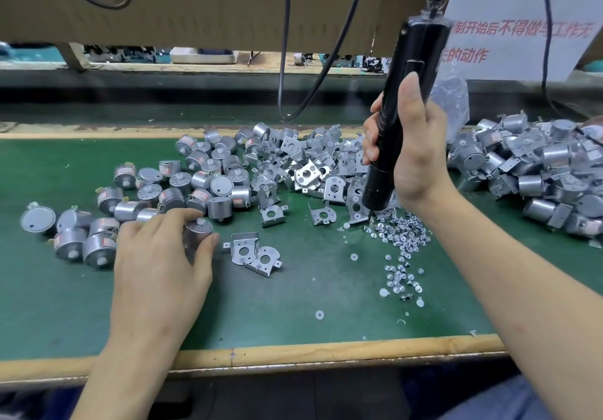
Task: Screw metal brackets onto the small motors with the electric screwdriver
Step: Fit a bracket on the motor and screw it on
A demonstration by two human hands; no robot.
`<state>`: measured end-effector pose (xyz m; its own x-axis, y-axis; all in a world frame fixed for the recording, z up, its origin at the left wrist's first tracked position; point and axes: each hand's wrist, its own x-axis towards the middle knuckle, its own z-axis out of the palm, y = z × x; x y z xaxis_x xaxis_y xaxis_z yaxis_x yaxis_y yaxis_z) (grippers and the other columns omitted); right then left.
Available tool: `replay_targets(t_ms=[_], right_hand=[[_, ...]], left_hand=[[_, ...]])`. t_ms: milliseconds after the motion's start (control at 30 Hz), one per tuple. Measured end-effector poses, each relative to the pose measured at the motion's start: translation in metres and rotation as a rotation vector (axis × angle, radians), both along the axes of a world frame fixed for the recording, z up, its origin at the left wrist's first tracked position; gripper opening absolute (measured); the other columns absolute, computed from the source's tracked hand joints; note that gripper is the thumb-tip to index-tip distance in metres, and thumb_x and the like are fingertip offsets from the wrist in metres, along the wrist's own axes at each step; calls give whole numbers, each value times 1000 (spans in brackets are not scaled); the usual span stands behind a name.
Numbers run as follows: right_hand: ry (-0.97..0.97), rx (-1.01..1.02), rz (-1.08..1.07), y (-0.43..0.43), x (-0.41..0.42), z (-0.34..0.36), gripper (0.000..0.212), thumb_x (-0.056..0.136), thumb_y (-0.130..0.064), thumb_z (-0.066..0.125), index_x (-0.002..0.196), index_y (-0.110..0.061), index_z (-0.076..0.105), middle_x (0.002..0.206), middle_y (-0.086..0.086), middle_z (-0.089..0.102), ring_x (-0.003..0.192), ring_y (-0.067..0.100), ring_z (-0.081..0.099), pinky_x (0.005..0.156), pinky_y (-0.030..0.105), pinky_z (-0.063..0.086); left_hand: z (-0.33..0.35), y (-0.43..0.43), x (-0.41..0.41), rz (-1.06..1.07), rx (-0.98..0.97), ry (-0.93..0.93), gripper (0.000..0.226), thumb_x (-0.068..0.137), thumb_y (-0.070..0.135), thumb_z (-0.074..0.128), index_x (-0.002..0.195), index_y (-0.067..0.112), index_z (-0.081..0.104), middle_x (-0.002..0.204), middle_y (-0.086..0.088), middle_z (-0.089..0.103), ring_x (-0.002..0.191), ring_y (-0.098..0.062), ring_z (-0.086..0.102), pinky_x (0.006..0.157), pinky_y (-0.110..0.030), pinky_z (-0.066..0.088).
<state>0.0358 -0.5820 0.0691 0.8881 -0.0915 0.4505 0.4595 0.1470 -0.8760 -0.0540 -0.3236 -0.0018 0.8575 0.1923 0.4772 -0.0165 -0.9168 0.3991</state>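
The left hand (163, 256) curls its fingers round one small motor (197, 233), shaft end up, at the near edge of the loose motor heap (182, 184). The right hand (412, 148) is wrapped round the black electric screwdriver (408, 99), thumb laid along the barrel. The tool hangs from a hook above and leans a little, and its bit points down at the far edge of the scattered screws (401, 233). Whether the bit already sits in a screw head is too small to tell.

This looks like the fetching step: a motor in one hand, a screw sought with the other. To do it well, bring the bit down square onto one screw head so it seats and lifts cleanly, not dragging its neighbours along. Carry the motor to the two brackets (254, 253) lying just right of the left hand on the green mat (293, 315), rather than reaching into the bracket pile (310, 165) behind. Line the holes up before driving. Assembled units (538, 171) are heaped at far right
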Motion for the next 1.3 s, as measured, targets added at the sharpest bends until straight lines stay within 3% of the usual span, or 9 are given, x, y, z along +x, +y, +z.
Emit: replay_targets(t_ms=[433,500,567,667,833,967,1033,1167,1300], right_hand=[[19,-9,18,4,-2,-3,50,87,-60,52,84,-10,54,59,1,52,46,17,47,48,26,40],[24,-7,16,4,-1,-3,50,86,-60,52,84,-11,54,59,0,52,46,17,47,48,27,40],[21,-7,18,4,-1,-4,49,86,-60,52,83,-11,54,59,0,52,46,17,47,48,26,40],[19,-8,24,4,-2,-4,49,87,-60,52,83,-12,54,59,0,52,45,17,47,47,26,40],[21,-18,12,6,-4,-2,53,87,-64,56,83,-11,54,58,0,52,45,16,47,47,26,40],[17,-35,24,8,-7,0,72,72,-82,63,84,-11,54,59,1,52,47,16,48,49,27,42],[22,-30,10,8,-8,1,68,80,-77,63,85,-11,54,59,1,53,47,16,49,50,27,42],[16,-11,-24,15,-12,6,53,85,-60,53,88,-7,54,60,2,53,48,17,49,50,28,43],[-3,-3,20,25,-19,13,53,84,-59,52,89,-6,54,60,3,53,48,19,49,50,30,43]], left_hand=[[1,-7,-3,-50,-79,-56,28,80,20,79,104,10,67,91,-6,70,83,-32,64,76,-40,45],[2,-11,-4,-94,-136,-76,26,80,22,79,102,13,67,91,-1,70,82,-21,64,76,-29,43],[4,-19,-7,-165,-208,-100,24,78,23,80,99,15,68,88,8,68,77,1,57,73,-12,38],[4,-32,-12,-265,-254,-104,21,77,24,80,95,20,68,86,15,66,81,9,55,76,-1,35],[0,-50,-19,-367,-255,-73,26,75,19,84,95,21,69,89,16,67,83,-1,58,77,-6,39],[-4,-65,-24,-418,-217,-46,33,70,20,88,96,24,69,91,26,58,89,-12,60,81,-26,46],[-6,-69,-25,-440,-212,-21,36,69,23,89,98,26,69,93,32,54,93,-14,59,81,-37,50],[-11,-71,-24,-456,-166,41,41,69,31,88,104,28,66,90,38,48,99,-17,56,82,-45,49],[-14,-67,-22,-440,-165,75,46,70,42,85,109,32,62,97,31,59,102,-11,51,86,-40,43]])
